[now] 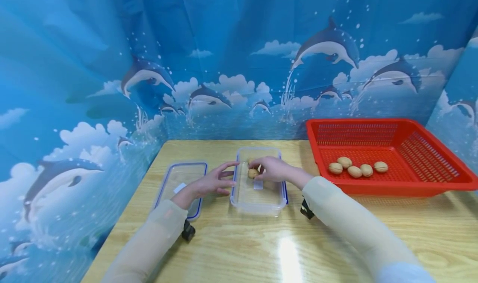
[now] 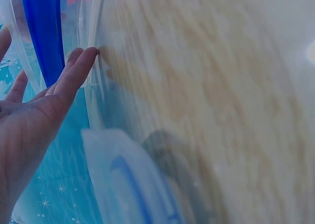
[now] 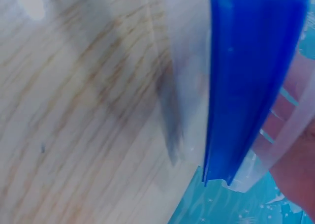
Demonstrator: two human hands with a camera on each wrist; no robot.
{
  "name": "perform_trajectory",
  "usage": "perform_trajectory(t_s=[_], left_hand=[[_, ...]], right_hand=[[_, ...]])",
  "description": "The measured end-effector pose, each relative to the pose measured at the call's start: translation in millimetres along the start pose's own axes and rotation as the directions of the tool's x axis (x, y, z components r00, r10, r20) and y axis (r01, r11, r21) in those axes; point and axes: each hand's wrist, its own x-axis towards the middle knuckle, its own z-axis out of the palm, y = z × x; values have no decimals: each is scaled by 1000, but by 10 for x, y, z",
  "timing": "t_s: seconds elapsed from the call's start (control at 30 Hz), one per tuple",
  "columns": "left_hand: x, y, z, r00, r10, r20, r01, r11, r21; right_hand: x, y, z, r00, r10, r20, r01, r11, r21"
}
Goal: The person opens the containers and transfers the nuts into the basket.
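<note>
A clear plastic food container (image 1: 257, 200) with blue clips stands in the middle of the table. Inside it, my right hand (image 1: 275, 169) curls its thumb and fingers round a walnut (image 1: 252, 174). Part of something similarly brown shows behind those fingers, mostly hidden. My left hand (image 1: 213, 181) is at the container's left side, fingers spread and extended toward its wall, holding nothing. In the left wrist view, a fingertip meets the container's edge. A blue clip (image 3: 251, 86) covers much of the right hand in the right wrist view.
To the right, a red plastic basket (image 1: 396, 185) holds several walnuts (image 1: 354, 171). A clear lid (image 1: 186, 171) with a blue seal lies left of the container, partly under the left forearm. Behind the wooden table (image 1: 239, 250) hangs a blue dolphin-print backdrop (image 1: 231, 34).
</note>
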Motion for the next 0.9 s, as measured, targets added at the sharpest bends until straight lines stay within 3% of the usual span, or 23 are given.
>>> perform_trajectory(t_s=[0.23,0.9], left_hand=[[-5,12,8,1000,4,7,-4,1000,3],[-15,18,2,1000,11,11,-11,1000,25]], right_hand=[[-185,-58,-128,998,-41,-57,45,996,74],[-949,-164,-700,981,6,-193,-3,1000,17]])
